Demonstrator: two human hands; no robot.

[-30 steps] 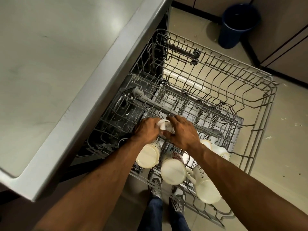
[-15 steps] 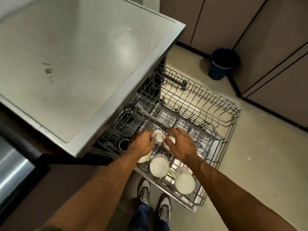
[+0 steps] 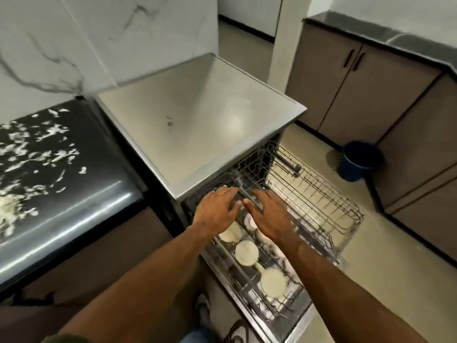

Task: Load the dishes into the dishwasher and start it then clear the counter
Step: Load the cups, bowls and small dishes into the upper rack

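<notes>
Left hand (image 3: 215, 211) and right hand (image 3: 268, 215), a moment ago on a cup, now lifted with fingers released above upturned cups (image 3: 246, 252) at rack (image 3: 346, 219) near edge; placement judged complete.

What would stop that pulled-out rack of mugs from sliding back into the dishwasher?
Only the hands: the left hand and right hand hover open over the rack near the mugs. Nothing else visibly blocks its path into the dishwasher.
</notes>
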